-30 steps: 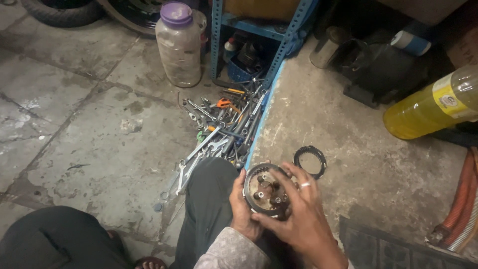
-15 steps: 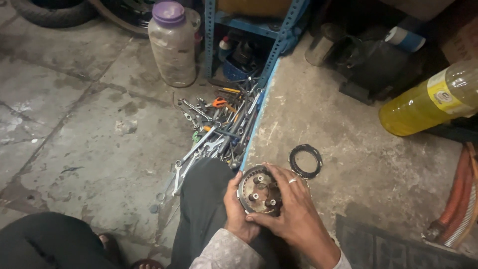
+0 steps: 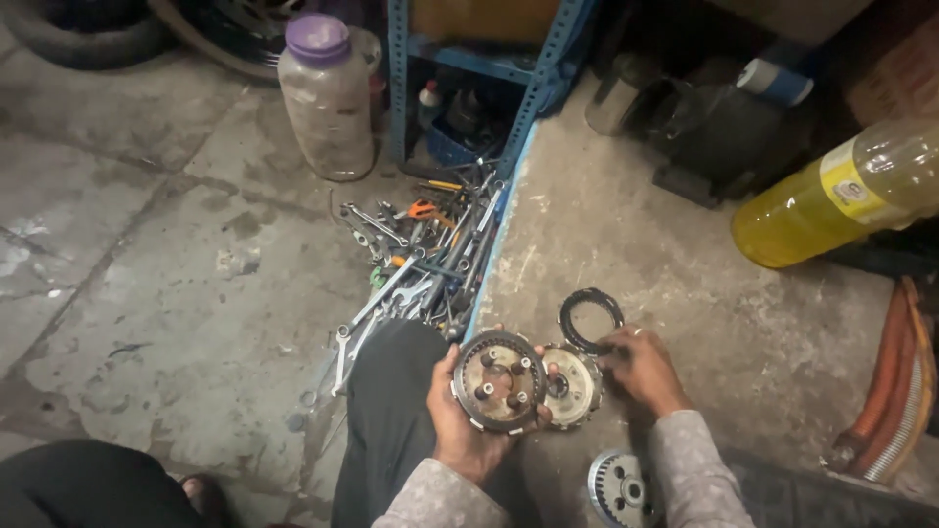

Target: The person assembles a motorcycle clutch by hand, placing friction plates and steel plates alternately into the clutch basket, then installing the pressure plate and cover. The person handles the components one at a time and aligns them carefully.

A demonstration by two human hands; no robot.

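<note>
Two round clutch parts in play at lower centre of frame. Left hand (image 3: 468,422) grips toothed clutch hub (image 3: 498,381) from below, fingers curled on rim, face up. Right hand (image 3: 641,370) rests fingertips on thin black ring (image 3: 590,320) lying on concrete ledge (image 3: 685,244); whether pinching it, cannot tell. Second disc (image 3: 571,385) just behind hub, touching. Judgement: hub is steel, heavy, rigid, likely oily; hold by rim, clear of teeth. Ring light, thin. Wrench pile (image 3: 421,264) on floor, left.
</note>
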